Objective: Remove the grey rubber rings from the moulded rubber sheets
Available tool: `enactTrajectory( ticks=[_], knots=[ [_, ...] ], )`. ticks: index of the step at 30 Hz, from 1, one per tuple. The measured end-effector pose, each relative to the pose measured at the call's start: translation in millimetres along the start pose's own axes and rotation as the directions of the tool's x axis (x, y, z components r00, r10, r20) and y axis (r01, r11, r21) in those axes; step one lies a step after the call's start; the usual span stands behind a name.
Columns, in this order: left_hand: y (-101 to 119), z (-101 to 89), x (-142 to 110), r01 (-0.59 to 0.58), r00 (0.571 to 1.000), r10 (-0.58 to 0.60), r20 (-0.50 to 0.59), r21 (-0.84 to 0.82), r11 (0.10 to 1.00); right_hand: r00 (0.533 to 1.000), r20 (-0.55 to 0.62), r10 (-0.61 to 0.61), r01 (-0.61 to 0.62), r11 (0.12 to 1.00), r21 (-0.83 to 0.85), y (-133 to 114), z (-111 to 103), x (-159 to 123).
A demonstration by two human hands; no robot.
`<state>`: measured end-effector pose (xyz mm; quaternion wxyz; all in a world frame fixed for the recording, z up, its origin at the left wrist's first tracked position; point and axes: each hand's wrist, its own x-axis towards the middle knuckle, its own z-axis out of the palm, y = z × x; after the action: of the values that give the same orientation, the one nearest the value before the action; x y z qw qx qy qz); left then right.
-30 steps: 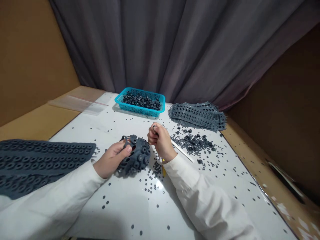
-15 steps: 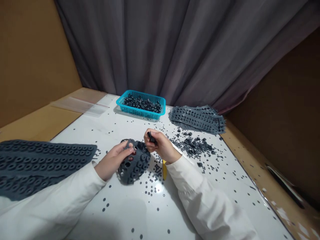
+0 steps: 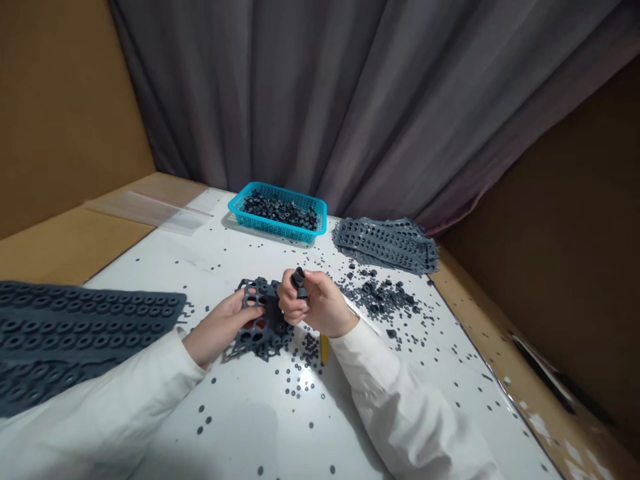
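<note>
My left hand [image 3: 223,327] grips a dark grey perforated rubber sheet [image 3: 263,330], thumb on top; the sheet is bent, with open holes on its near left part and raised ring-shaped pieces on the rest. Just to its right, my right hand [image 3: 317,303] is closed around a few small black rubber rings [image 3: 299,280], which show between thumb and fingers. Its fingers overlap the sheet's right edge in view; whether they touch it I cannot tell. Under my right wrist lies a yellow strip [image 3: 325,349], partly hidden.
A blue basket [image 3: 278,230] of small black rings stands at the back. Punched-out sheets [image 3: 385,243] are stacked right of it, with scraps [image 3: 383,298] in front. Sheets full of rings [image 3: 90,320] lie left. Clear plastic bags [image 3: 150,210] rest back left. Small discs dot the white tabletop [image 3: 245,413].
My right hand has turned and lowered slightly, and the black rings in it now show more. The sheet in my left hand has flattened and turned, showing more open holes.
</note>
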<state>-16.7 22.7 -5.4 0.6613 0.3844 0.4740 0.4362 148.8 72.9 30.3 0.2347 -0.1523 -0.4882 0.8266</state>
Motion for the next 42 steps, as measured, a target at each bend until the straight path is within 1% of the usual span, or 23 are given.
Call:
enactTrajectory(
  ticks=[3, 6, 10, 12, 14, 15, 16, 17, 18, 19, 20, 21, 22, 23, 24, 25, 27, 29, 32, 37, 40, 42],
  knots=[
    [0.9, 0.3, -0.8, -0.004, 1.000, 0.005, -0.009, 0.007, 1.000, 1.000, 0.005, 0.010, -0.010, 0.999, 0.030, -1.4, 2.3, -0.8],
    [1.8, 1.0, -1.7, 0.000, 1.000, 0.000, -0.020, 0.018, 1.000, 0.999, 0.041, 0.000, -0.002, 0.998, 0.055, -0.8, 3.3, -1.5],
    [1.7, 1.1, -1.6, -0.006, 1.000, 0.006, -0.020, 0.029, 1.000, 0.998, 0.070, 0.007, -0.011, 0.999, 0.049, 2.0, 5.6, -0.1],
    [1.2, 0.5, -1.0, -0.002, 1.000, 0.002, -0.019, 0.015, 1.000, 0.997, 0.076, 0.007, -0.009, 0.999, 0.034, 0.7, 3.5, 0.5],
    [0.6, -0.7, -0.2, 0.019, 1.000, -0.019, -0.014, -0.013, 1.000, 0.998, 0.061, 0.016, -0.014, 1.000, -0.023, -5.7, -5.5, -2.4],
    [0.3, -1.5, 0.0, 0.031, 0.999, -0.032, -0.015, -0.026, 0.999, 0.999, 0.034, 0.038, -0.035, 0.995, -0.088, -11.4, -13.3, -6.2],
    [0.1, -2.4, 0.1, 0.044, 0.999, -0.044, -0.021, -0.034, 0.998, 0.997, -0.020, 0.069, -0.072, 0.980, -0.183, -18.5, -23.1, -12.1],
    [0.0, -3.2, 0.1, 0.056, 0.998, -0.057, -0.034, -0.034, 0.998, 0.989, -0.099, 0.109, -0.135, 0.941, -0.310, -26.7, -34.6, -19.9],
    [-0.1, -3.9, 0.0, 0.066, 0.996, -0.068, -0.053, -0.028, 0.997, 0.966, -0.226, 0.126, -0.219, 0.863, -0.455, -35.5, -47.1, -29.4],
    [0.0, -4.3, -0.2, 0.075, 0.994, -0.076, -0.075, -0.020, 0.997, 0.928, -0.363, 0.089, -0.304, 0.743, -0.596, -44.1, -60.0, -40.3],
    [0.2, -4.4, -0.5, 0.084, 0.992, -0.085, -0.095, -0.015, 0.996, 0.882, -0.469, 0.034, -0.402, 0.573, -0.714, -51.8, -72.5, -51.7],
    [0.5, -4.2, -0.8, 0.094, 0.989, -0.095, -0.110, -0.016, 0.995, 0.847, -0.532, 0.003, -0.492, 0.385, -0.781, -58.3, -83.8, -63.0],
    [0.7, -3.7, -1.1, 0.101, 0.988, -0.103, -0.119, -0.024, 0.995, 0.818, -0.575, -0.009, -0.559, 0.221, -0.799, -63.0, -93.6, -73.4],
    [0.8, -3.2, -1.4, 0.102, 0.987, -0.105, -0.121, -0.035, 0.994, 0.796, -0.606, -0.006, -0.602, 0.098, -0.792, -65.9, -101.3, -82.5],
    [0.8, -2.6, -1.6, 0.096, 0.988, -0.100, -0.119, -0.041, 0.995, 0.777, -0.629, 0.015, -0.629, 0.013, -0.777, -67.2, -107.1, -89.9],
    [0.5, -2.3, -1.8, 0.082, 0.990, -0.086, -0.115, -0.037, 0.996, 0.761, -0.648, 0.037, -0.647, -0.042, -0.762, -67.2, -110.8, -95.5],
    [-0.7, -2.4, -1.8, 0.046, 0.994, -0.046, -0.104, 0.004, 0.999, 0.735, -0.674, 0.072, -0.667, -0.100, -0.738, -64.6, -113.7, -101.6],
    [-2.4, -3.5, -1.7, 0.021, 0.995, -0.015, -0.099, 0.061, 0.998, 0.728, -0.680, 0.087, -0.669, -0.127, -0.732, -61.2, -112.6, -103.0],
    [-4.5, -5.5, -1.4, 0.019, 0.995, -0.008, -0.103, 0.106, 0.994, 0.744, -0.662, 0.087, -0.650, -0.136, -0.748, -56.8, -109.0, -102.8],
    [-4.9, -6.3, -1.0, 0.038, 0.993, -0.024, -0.116, 0.123, 0.992, 0.774, -0.633, 0.010, -0.623, -0.169, -0.764, -51.8, -102.8, -106.2],
    [-4.4, -6.0, -0.4, 0.038, 0.993, -0.025, -0.115, 0.113, 0.993, 0.778, -0.629, -0.004, -0.616, -0.206, -0.760, -51.3, -99.0, -106.7],
    [-4.1, -6.0, -0.1, 0.045, 0.992, -0.032, -0.120, 0.105, 0.993, 0.769, -0.640, -0.012, -0.623, -0.239, -0.745, -51.9, -98.1, -106.1]
  ],
)
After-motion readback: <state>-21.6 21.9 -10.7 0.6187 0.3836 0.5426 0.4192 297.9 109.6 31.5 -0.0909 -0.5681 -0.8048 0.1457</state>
